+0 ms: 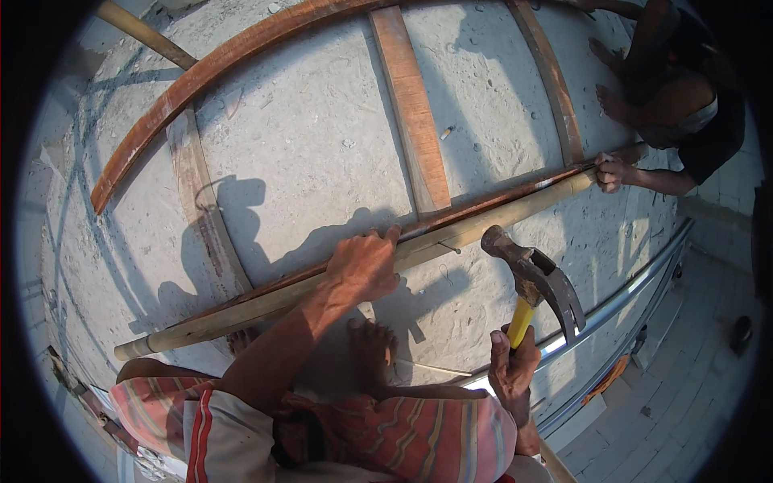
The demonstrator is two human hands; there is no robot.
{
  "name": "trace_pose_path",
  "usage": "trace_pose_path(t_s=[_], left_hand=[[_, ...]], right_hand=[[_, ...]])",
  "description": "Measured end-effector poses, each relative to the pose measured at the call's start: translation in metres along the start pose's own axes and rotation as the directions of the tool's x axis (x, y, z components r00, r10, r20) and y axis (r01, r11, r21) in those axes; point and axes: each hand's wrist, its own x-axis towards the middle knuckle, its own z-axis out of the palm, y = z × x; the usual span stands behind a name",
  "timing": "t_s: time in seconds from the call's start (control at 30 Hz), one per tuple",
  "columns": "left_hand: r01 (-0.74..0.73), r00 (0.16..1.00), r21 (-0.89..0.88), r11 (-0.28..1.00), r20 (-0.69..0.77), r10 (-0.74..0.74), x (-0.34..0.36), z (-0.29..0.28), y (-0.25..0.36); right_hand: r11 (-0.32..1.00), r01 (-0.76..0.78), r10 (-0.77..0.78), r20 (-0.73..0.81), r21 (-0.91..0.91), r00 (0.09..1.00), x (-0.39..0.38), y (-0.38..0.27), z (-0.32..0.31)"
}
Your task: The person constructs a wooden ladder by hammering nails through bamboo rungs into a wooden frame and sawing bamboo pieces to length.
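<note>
Hammer [530,278]: dark claw head, yellow handle; right of centre in the frame, its striking face turned toward the pole, apart from it. Right hand [514,372], lower right of centre: fingers clenched around the handle.

Pole [483,223]: one, round, pale; runs slantwise from lower left to right of centre, lying along a reddish timber strip [515,192]. We cannot tell whether the two are fastened. Left hand [364,267], centre: set over the pole from above, fingers on the far side, thumb on the near side, grasping it; how firmly, we cannot tell.

Nail [451,249]: one, centre, just right of the left hand; stands out of the pole, head free, shank partly exposed.

Co-worker's hand [613,172], upper right: closed at the pole's far end.

Frame members: curved beam [233,52], upper left; brown crosspiece [415,113], upper centre; both over a dusty floor [298,121].

Step in hand, as we judge it: nailing the pole to the strip. The next move, we think, calls for a square blow on the nail head, left fingers kept clear, pole held steady at both grips.
</note>
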Motion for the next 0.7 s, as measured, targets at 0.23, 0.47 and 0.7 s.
trace_pose_path(t_s=[0.23,0.47,0.7], left_hand=[[-0.052,0.996,0.031,0.998,-0.07,0.054,0.002,0.006,-0.002],[-0.08,0.994,0.051,0.996,-0.074,0.083,0.001,0.006,-0.006],[-0.028,0.998,0.061,0.998,-0.051,0.031,-0.001,0.001,0.005]], right_hand=[[0.991,0.029,-0.013,0.125,-0.128,0.992,-0.002,0.009,0.007],[0.993,0.105,-0.101,-0.063,0.056,0.993,-0.01,-0.004,-0.019],[0.957,0.272,-0.253,-0.167,0.102,0.953,-0.008,-0.004,-0.019]])
